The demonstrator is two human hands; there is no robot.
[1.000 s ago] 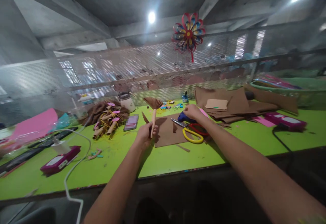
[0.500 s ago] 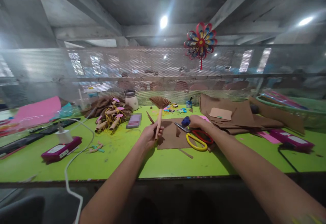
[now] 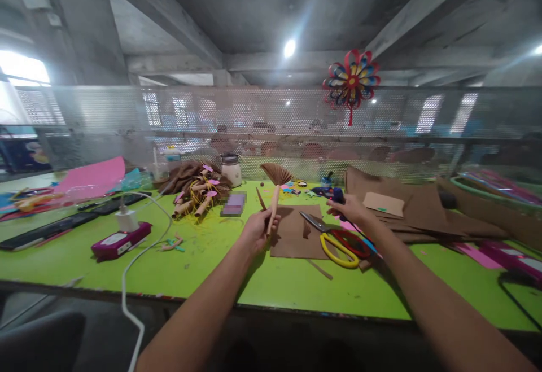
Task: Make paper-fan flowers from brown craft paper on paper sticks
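Left hand (image 3: 259, 230) is raised over the worktop (image 3: 203, 281), its forearm slanting in from the front edge; fingers are curled round a tan paper tube (image 3: 275, 201), held near upright, leaning slightly right. At the tube's top sits a pleated brown fan (image 3: 276, 174). Right hand (image 3: 352, 208) reaches farther, toward the back edge, knuckles up, grasping a dark blue gun-shaped tool (image 3: 337, 194), nose leftward. Nearer the front edge, scissors (image 3: 327, 230) lie partly across a flat brown sheet (image 3: 290, 237).
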